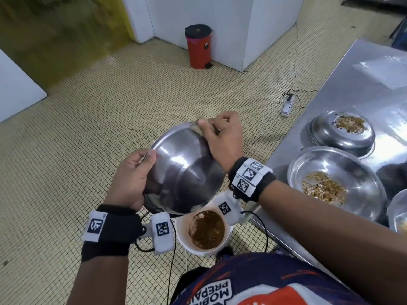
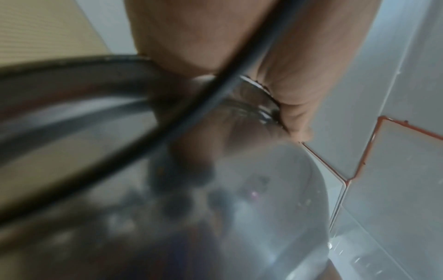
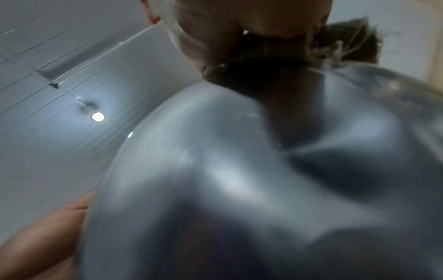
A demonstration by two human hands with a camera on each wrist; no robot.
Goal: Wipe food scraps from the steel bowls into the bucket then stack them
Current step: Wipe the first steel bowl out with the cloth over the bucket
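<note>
The left hand (image 1: 130,179) grips the tilted steel bowl (image 1: 182,170) above the bucket (image 1: 203,231) — the right hand (image 1: 222,139) clutches a scrubbing pad (image 1: 198,126) at its rim. Loosened scraps could miss the bucket's narrow mouth — landing on the floor.

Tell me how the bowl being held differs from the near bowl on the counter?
The held bowl is tipped over the bucket, gripped by the left hand; the counter bowl sits flat and untouched. The held bowl shows its underside; the counter bowl shows brown scraps inside. Both are shiny steel.
</note>
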